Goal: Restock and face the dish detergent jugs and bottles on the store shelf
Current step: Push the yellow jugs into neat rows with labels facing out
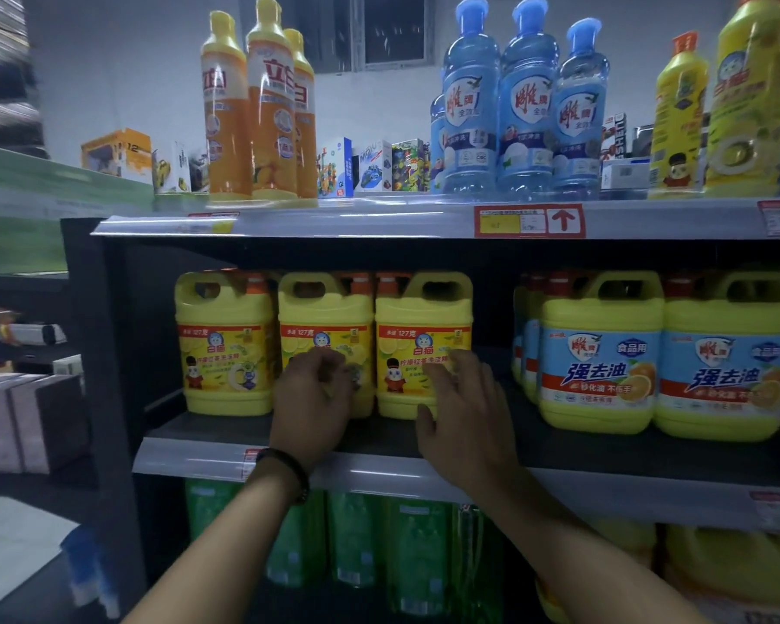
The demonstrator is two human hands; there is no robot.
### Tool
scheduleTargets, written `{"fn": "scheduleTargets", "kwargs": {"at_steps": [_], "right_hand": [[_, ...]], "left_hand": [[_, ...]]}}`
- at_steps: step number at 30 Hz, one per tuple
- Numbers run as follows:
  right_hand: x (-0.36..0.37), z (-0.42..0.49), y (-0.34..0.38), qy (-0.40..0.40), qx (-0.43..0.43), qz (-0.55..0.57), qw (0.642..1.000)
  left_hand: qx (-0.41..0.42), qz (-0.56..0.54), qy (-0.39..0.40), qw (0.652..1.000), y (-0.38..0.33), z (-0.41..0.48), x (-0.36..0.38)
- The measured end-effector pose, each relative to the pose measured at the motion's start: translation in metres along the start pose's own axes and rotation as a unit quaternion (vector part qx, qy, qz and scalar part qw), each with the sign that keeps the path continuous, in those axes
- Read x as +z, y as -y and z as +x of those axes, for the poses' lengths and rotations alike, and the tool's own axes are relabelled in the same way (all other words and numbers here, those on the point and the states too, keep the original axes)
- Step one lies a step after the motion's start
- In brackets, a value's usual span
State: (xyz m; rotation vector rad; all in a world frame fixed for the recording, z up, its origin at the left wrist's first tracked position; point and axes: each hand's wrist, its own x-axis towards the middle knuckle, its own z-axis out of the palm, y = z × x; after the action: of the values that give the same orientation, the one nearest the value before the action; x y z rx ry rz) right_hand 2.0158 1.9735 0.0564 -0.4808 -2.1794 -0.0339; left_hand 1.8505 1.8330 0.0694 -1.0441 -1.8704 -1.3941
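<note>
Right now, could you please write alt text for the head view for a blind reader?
A left hand and right hand reach to two of three yellow jugs fronting the middle shelf. Blue-labelled jugs stand to their right; orange, blue and yellow bottles line the top shelf.

Single wide-angle view from the head, facing straight into the store shelving from close up. Sits a little higher than the middle shelf [604,452], looking slightly down onto it, up at the tier above it and steeply down at the tier below it.
</note>
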Motion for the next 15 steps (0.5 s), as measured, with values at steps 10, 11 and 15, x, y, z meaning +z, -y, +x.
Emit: {"fn": "scheduleTargets", "kwargs": {"at_steps": [10,11,15], "right_hand": [[0.045,0.021,0.076,0.037,0.022,0.142,0.989],[0.047,0.021,0.076,0.041,0.029,0.149,0.988],[0.052,0.016,0.071,0.068,-0.001,0.148,0.987]], "left_hand": [[-0.148,-0.033,0.090,0.984,0.019,0.017,-0.045],[-0.159,-0.063,0.103,0.980,0.018,0.018,-0.043],[-0.184,-0.143,0.114,0.966,0.028,0.022,-0.032]]}}
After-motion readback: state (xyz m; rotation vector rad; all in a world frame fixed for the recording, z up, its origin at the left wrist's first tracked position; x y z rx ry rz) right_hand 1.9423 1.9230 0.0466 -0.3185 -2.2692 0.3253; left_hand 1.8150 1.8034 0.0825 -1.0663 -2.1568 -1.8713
